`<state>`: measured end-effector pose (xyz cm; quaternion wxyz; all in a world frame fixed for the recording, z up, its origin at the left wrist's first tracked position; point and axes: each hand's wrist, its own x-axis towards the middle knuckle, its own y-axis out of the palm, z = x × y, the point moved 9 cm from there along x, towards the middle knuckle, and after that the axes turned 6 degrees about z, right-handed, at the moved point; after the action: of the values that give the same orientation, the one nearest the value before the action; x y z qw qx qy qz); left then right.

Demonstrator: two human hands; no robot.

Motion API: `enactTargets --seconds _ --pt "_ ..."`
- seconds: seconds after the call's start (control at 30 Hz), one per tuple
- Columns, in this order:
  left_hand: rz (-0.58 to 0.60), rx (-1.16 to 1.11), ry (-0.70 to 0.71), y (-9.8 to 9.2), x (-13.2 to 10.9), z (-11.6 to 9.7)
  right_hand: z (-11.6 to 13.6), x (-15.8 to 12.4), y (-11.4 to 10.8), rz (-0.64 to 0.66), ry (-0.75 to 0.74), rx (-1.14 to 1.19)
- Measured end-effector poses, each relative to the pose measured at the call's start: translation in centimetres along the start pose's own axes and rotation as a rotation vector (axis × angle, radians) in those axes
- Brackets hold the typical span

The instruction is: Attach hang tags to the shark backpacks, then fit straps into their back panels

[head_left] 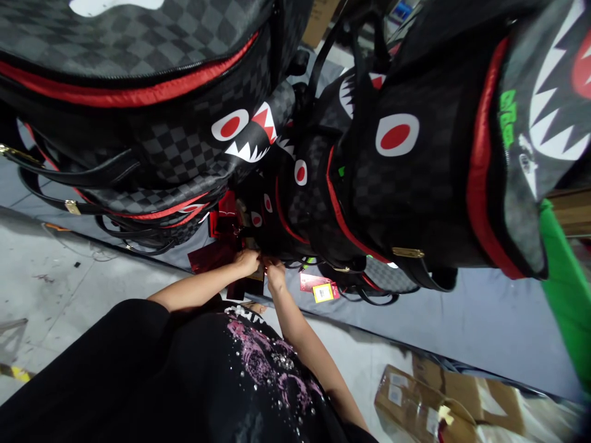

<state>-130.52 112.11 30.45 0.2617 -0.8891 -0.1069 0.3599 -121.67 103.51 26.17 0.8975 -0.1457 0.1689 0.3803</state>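
Bags: a heap of large black-and-grey checkered backpacks [184, 147] with red piping, white shark teeth and red-and-white round eyes fills the upper part of the view, piled on a grey-blue tabletop [484, 320]. The bags at the right and top run off the frame.
Straps: black straps with gold-coloured metal fittings [407, 252] hang off the near edge.
Person: a black top with pink print and small shiny studs [258, 369] fills the bottom; both bare forearms reach up to the tabletop edge.
Boxes: brown taped cardboard cartons [415, 400] lie on the pale floor at lower right, partly blurred.
Red tags: dark red glossy hang tags [215, 255] sit in a bunch at the near edge under the bags, just left of the hands; another red tag with a yellow label [322, 290] lies just to the right.
Left hand: the left hand [247, 261] is closed, fingers curled on something small at the bag edge beside the dark red tags.
Right hand: the right hand [276, 275] is close beside it, fingers bent and pinching at the same spot.
Hard to tell: what lies between the fingers is too small and shadowed to make out.
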Motion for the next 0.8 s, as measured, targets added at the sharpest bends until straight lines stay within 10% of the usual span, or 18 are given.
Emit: enactTargets --seconds 0.8 --pt "0.044 -0.056 0.030 -0.1 -0.3 -0.1 -0.9 -0.5 0.3 -0.019 0.153 0.028"
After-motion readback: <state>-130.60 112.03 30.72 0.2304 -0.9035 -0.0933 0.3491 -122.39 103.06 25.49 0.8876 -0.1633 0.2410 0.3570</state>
